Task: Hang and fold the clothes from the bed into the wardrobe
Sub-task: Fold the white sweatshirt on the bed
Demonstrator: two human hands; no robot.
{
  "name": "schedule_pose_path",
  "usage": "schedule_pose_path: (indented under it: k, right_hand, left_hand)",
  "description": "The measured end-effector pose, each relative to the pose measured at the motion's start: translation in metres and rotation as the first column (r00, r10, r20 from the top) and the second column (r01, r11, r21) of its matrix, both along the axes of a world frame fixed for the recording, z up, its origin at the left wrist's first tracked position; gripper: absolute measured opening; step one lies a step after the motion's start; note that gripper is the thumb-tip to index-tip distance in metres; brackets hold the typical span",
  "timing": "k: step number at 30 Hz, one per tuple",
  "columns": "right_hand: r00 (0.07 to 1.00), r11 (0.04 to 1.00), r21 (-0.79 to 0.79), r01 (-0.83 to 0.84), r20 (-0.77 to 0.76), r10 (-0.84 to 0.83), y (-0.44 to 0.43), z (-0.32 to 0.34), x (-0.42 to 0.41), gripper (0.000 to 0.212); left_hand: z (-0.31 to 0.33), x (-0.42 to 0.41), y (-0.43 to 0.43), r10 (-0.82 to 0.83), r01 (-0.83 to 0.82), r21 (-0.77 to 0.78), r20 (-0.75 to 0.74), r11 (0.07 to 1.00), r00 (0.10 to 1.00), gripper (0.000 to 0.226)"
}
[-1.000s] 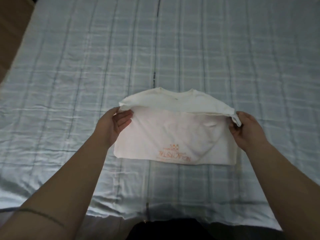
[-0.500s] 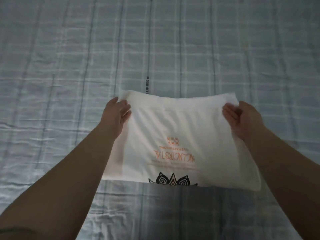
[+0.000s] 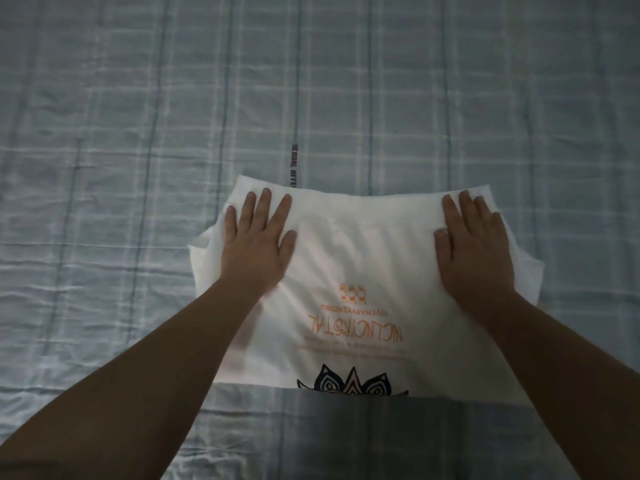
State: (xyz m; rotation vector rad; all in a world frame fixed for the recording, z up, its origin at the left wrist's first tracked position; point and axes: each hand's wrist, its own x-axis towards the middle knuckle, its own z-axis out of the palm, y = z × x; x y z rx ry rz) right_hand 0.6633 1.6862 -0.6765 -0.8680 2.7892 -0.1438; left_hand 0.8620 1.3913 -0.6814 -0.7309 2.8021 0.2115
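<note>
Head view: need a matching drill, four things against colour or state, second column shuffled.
Things:
1. shirt
2. lettering
3. sheet
4. left hand

Colour or state:
A. fingers straight, pressing flat on the shirt
B. orange, upside down to the camera
C. white, folded
D. blue-grey plaid

Pairs: 1-C, 2-B, 3-D, 4-A

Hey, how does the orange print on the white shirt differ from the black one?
The orange print is lettering, upside down to the camera, mid-shirt and wholly visible. The black print is a spiky patterned design at the shirt's near edge, cut off there. Both sit on the white shirt lying on the bed.
</note>
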Motion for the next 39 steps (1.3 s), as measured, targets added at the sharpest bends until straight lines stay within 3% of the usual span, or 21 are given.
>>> schedule_pose_path:
  k: [5, 9, 15, 20, 26, 30, 34, 37, 39]
  right_hand:
    - [1.000, 0.997, -0.075, 0.030, 0.011, -0.029, 0.001, 0.021, 0.012, 0.060]
    - [1.000, 0.992, -0.124, -0.024, -0.009, 0.023, 0.032, 0.046, 0.063, 0.058]
    - [0.999, 0.998, 0.050, -0.032, 0.040, 0.030, 0.087, 0.036, 0.132, 0.063]
    - [0.999, 0.990, 0.134, -0.043, 0.024, 0.040, 0.103, 0.016, 0.137, 0.066]
    - [0.999, 0.999, -0.040, 0.028, 0.048, -0.026, 0.098, 0.036, 0.133, 0.062]
    - [0.980, 0.935, -0.293, 0.199, 0.040, -0.196, 0.109, 0.050, 0.130, 0.047]
    - [0.828, 0.758, -0.347, 0.553, 0.127, -0.546, 0.122, 0.057, 0.125, 0.045]
    - [0.628, 0.595, -0.206, 0.777, 0.314, -0.712, 0.128, 0.059, 0.118, 0.050]
    - [0.557, 0.561, -0.121, 0.819, 0.403, -0.726, 0.131, 0.058, 0.114, 0.052]
  left_hand:
    - [0.022, 0.011, 0.007, 0.037, -0.025, 0.122, -0.096, 0.992, 0.995, 0.064]
    - [0.040, 0.059, 0.037, -0.070, 0.073, 0.023, -0.125, 0.997, 0.990, 0.062]
    - [0.020, 0.135, 0.068, -0.101, 0.101, -0.031, 0.007, 0.994, 0.995, 0.069]
    - [0.006, 0.140, 0.068, -0.079, 0.081, -0.047, 0.034, 0.996, 0.996, 0.070]
    - [0.029, 0.120, 0.076, -0.058, 0.058, -0.004, 0.047, 0.998, 0.997, 0.069]
    - [0.053, 0.063, 0.107, -0.220, 0.225, 0.025, -0.132, 0.974, 0.967, 0.063]
    - [0.066, -0.040, 0.166, -0.294, 0.393, 0.140, -0.454, 0.909, 0.841, 0.039]
    - [0.076, -0.110, 0.216, -0.204, 0.338, 0.308, -0.394, 0.889, 0.896, 0.023]
    - [0.077, -0.147, 0.242, -0.171, 0.290, 0.393, -0.309, 0.873, 0.935, 0.019]
